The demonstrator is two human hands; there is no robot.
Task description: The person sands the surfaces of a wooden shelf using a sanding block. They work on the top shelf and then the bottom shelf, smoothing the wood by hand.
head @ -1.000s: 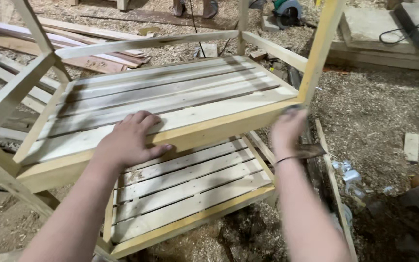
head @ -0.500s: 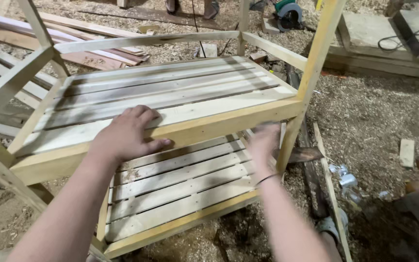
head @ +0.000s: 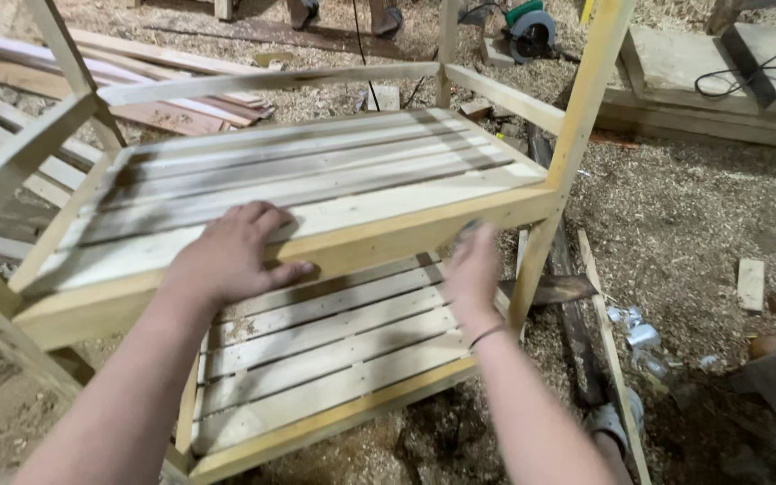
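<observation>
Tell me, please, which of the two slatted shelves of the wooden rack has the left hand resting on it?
The upper shelf: the left hand lies flat on its front edge, while the lower shelf sits beneath, near the sawdust-covered floor.

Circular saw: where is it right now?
In the head view the circular saw lies on the sawdust floor at the top, right of centre, behind the shelf frame and just left of its tall right post.

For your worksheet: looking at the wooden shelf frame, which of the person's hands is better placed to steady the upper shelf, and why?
Probably the left hand: it lies flat on the upper shelf, fingers over its front rail. The right hand is blurred, below that rail near the corner post.
</observation>
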